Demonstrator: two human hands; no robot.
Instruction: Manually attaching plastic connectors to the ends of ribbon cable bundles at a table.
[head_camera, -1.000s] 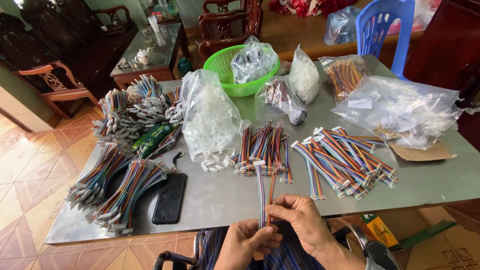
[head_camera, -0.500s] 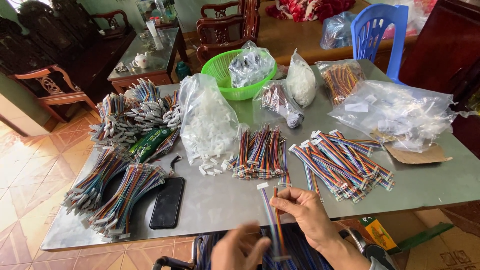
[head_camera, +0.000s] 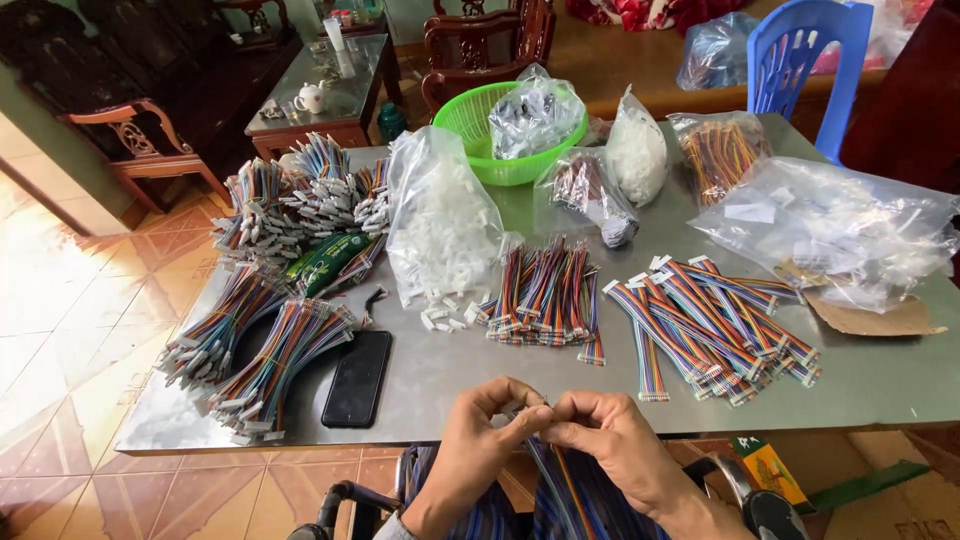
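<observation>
**Both hands pinched on a ribbon cable at the table's near edge**

Item 1, left hand (head_camera: 478, 440): I see it come up from the bottom of the frame, wrist bent, knuckles toward the camera. Thumb and forefinger are pressed together in a pinch on the top end of a multicoloured ribbon cable (head_camera: 570, 490); the other fingers curl loosely behind.

Item 2, right hand (head_camera: 612, 440): it enters from lower right, forearm angled inward, back of the hand up. Its fingertips meet those of the left hand and pinch the same cable end. Whether a connector sits between the fingertips, I cannot tell; the fingers cover that spot.

Item 3, the cable: it hangs from the pinch down over the lap, just below the near edge of the grey metal table (head_camera: 880, 385), striped strands running toward the bottom of the frame.

Item 4, surroundings on the table: a black phone (head_camera: 357, 378) lying flat to the left of the hands; a short bundle of coloured cables (head_camera: 545, 295) straight ahead; a fanned heap of longer ribbon cables (head_camera: 715, 330) to the right; a clear bag of white connectors (head_camera: 440, 225); a green basket (head_camera: 470, 120) at the far side.
</observation>
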